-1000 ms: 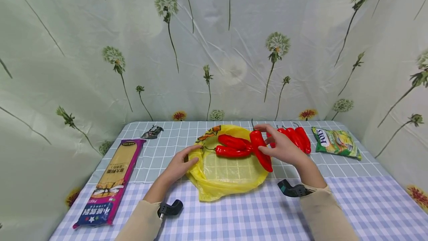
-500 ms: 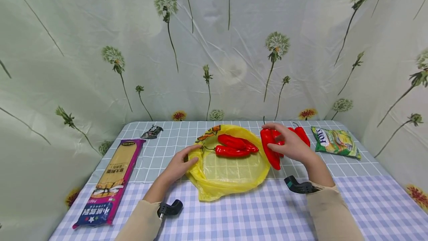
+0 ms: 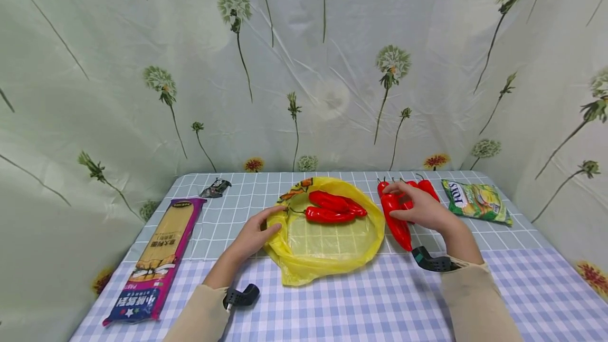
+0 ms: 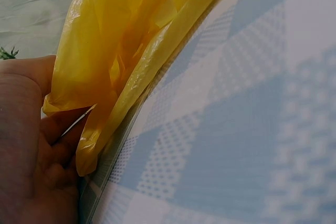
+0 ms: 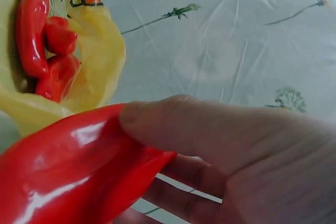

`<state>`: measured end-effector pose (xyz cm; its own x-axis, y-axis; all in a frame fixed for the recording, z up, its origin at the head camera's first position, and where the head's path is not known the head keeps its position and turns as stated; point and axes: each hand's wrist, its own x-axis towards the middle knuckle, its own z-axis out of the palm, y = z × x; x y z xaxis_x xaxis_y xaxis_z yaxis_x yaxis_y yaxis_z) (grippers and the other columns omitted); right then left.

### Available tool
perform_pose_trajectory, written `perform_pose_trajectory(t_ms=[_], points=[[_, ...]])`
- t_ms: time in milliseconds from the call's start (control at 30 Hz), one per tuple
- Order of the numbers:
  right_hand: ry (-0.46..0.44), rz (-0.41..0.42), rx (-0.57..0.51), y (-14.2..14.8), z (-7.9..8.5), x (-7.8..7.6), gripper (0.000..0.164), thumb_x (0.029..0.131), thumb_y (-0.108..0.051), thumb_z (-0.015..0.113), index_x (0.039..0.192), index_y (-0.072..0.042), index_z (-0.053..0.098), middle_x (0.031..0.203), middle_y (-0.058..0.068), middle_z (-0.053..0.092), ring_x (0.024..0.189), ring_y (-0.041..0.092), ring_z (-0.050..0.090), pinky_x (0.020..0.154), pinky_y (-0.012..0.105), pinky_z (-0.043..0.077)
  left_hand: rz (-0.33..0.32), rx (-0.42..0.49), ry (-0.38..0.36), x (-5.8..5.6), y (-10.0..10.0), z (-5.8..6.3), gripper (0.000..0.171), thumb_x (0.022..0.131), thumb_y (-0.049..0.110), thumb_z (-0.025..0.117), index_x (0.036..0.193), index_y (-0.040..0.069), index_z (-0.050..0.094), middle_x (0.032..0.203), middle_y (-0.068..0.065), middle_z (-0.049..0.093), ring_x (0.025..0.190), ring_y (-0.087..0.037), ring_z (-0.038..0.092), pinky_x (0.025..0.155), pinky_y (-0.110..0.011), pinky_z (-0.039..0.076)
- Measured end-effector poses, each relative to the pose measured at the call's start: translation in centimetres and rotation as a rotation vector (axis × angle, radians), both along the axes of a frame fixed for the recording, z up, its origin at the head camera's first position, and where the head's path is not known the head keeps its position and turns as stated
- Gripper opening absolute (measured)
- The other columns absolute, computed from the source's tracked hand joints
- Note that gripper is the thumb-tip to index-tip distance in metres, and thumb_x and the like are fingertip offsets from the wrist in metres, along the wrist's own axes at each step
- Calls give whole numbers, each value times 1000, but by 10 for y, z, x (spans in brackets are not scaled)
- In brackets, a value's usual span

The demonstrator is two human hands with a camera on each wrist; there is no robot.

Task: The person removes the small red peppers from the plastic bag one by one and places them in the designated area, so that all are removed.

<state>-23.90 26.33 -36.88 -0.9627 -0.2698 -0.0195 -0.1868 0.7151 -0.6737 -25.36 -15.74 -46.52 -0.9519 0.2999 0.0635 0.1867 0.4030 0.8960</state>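
Observation:
A yellow plastic bag [image 3: 309, 271] lies with its mouth spread in a wide ring, several red chili peppers [image 3: 328, 215] inside. My left hand [image 3: 254, 234] holds its left rim; in the left wrist view the yellow film [image 4: 100, 51] lies between thumb and fingers. Right of the bag, my right hand [image 3: 425, 209] pinches a long red chili pepper [image 3: 399, 228], its stem pointing away from me and its tip towards me. In the right wrist view the thumb presses this glossy pepper [image 5: 63, 166]. More red peppers [image 3: 429, 189] lie partly hidden behind the right hand.
A green chip-like packet [image 3: 477, 202] lies at the back right. On the left is a long purple pasta packet [image 3: 159, 257], with a small dark wrapper [image 3: 216, 188] behind it. A patterned curtain [image 3: 332, 67] hangs behind the table.
My right hand has carried the pepper rightwards from over the bag's right rim to beside the other peppers. My left hand stays at the bag's left rim.

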Motion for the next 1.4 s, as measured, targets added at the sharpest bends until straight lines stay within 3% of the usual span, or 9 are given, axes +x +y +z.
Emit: perform_pose_trajectory(t_ms=[400,767,1400], points=[[-84,-5,-13,11,-12,-3,53,84,-18,79,129,-9,54,133,23,55,121,41,51,80,40,63,8,1,-11,2,0,1,47,98,20,63,143,29,54,157,-6,45,149,-33,34,124,-55,23],[-141,-1,-20,10,-16,-4,52,81,-16,81,126,-8,55,129,22,56,114,37,55,74,36,63,6,3,-10,2,1,1,47,98,20,62,144,29,54,157,-6,45,149,-32,34,124,-55,24],[-119,19,49,11,-21,-4,49,78,-18,84,120,-8,60,118,17,62,106,30,56,75,36,62,-4,4,8,1,0,0,47,98,19,62,144,27,54,156,-7,45,149,-32,34,124,-54,23]])
